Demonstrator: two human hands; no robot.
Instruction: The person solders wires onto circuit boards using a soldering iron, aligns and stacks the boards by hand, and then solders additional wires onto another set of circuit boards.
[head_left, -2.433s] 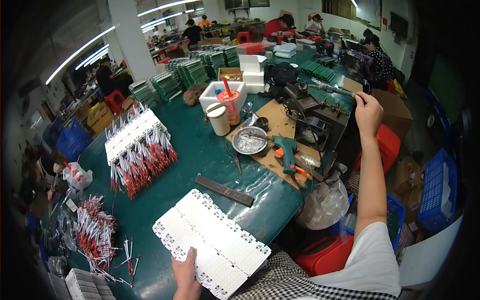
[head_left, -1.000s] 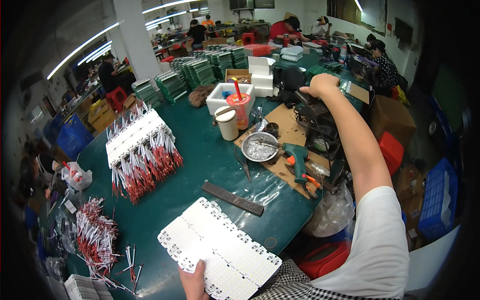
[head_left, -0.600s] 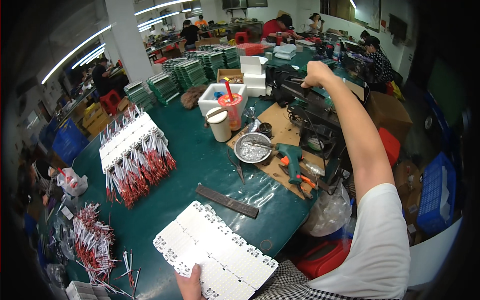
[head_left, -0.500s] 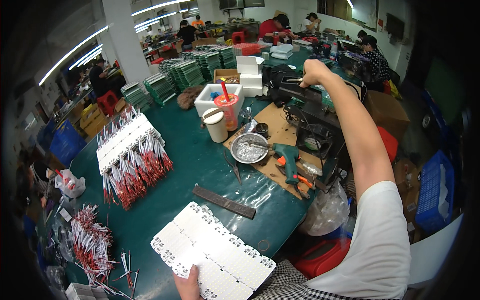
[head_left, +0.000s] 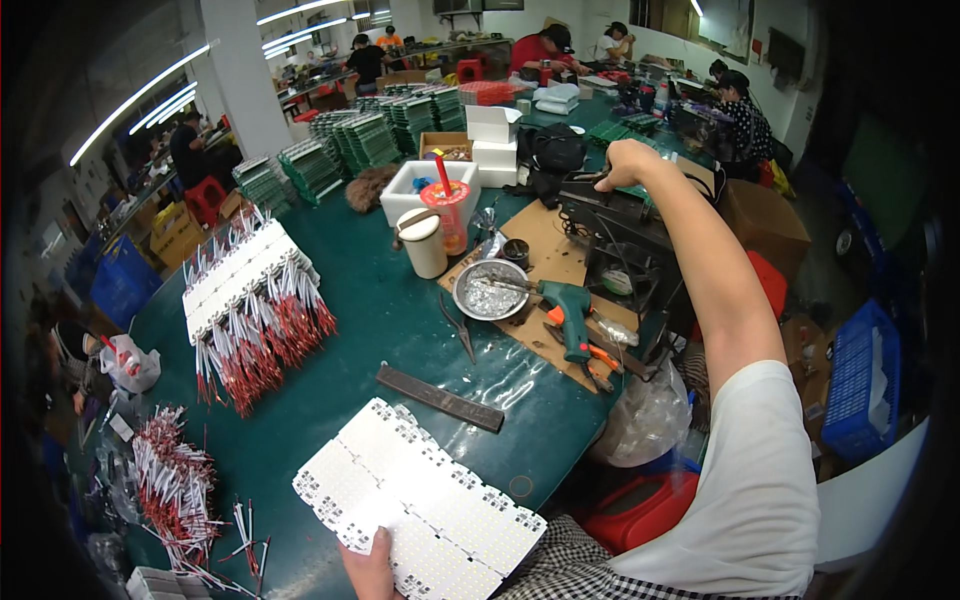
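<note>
My left hand (head_left: 370,568) grips the near edge of a white LED circuit board panel (head_left: 420,500), thumb on top, tilted above the bench's front edge. My right arm stretches far out to the right. At its end my right hand (head_left: 632,165) is closed at the top of a dark boxy device (head_left: 640,235); what its fingers pinch, if anything, I cannot make out. Beyond the panel lies a dark flat bar (head_left: 440,397). A green soldering gun (head_left: 572,315) rests with its tip over a metal bowl (head_left: 490,290) of silvery material.
Pliers (head_left: 458,328) lie left of the bowl. A lidded cup (head_left: 424,245) and a pink drink cup (head_left: 448,215) stand behind it. Wired white boards (head_left: 250,280) and loose red-white wires (head_left: 175,480) are at left. Green board stacks (head_left: 365,142) stand farther back; several people work beyond.
My right hand has lowered slightly against the dark device. The view has shifted a little; my left hand still holds the panel in nearly the same pose.
</note>
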